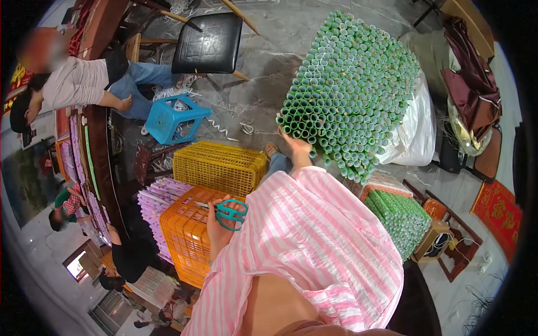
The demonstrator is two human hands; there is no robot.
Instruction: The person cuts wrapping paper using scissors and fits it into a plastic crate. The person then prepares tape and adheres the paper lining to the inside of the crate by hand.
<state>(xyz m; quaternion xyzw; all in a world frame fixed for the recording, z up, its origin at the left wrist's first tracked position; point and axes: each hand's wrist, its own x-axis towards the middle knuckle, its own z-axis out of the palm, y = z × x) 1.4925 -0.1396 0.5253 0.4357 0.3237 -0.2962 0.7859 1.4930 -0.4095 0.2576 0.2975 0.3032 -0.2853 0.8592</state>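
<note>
My left hand is closed around a pair of scissors with teal handles. Their short blades point to the left, above an orange plastic crate. My right hand is at the lower left edge of a large stack of green-rimmed tubes, with open ends facing up. It touches or is very close to this edge; its fingers are partly hidden there. Both arms wear a pink-and-white striped shirt.
A yellow crate stands beyond the orange one, with purple-and-white wrapped sticks beside it. A blue stool and black chair stand at upper left. Another green bundle lies at right. People work along a long table at left.
</note>
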